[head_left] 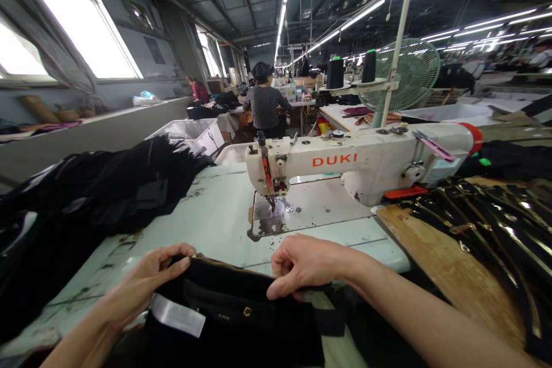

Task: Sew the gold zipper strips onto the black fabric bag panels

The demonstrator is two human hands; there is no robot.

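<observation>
A black fabric piece (241, 333) with a zipper (219, 263) along its upper edge, a small gold-coloured ring and a white label (178, 315) hangs between my hands at the table's front edge. My left hand (150, 276) pinches its upper left corner by the zipper end. On the right, my right hand (297, 267) has its fingers curled over the upper edge. Just beyond the cloth stands a white sewing machine (302, 155) marked DUKI, its needle area (272, 204) apart from the fabric.
Black fabric pieces (107, 195) are heaped on the left of the table (202, 213). Many zipper strips (487, 230) lie on a wooden board (422, 241) at right. Pink-handled snips (435, 146) rest on the machine. Behind are a fan (405, 75), thread cones (334, 73) and a seated person (265, 106).
</observation>
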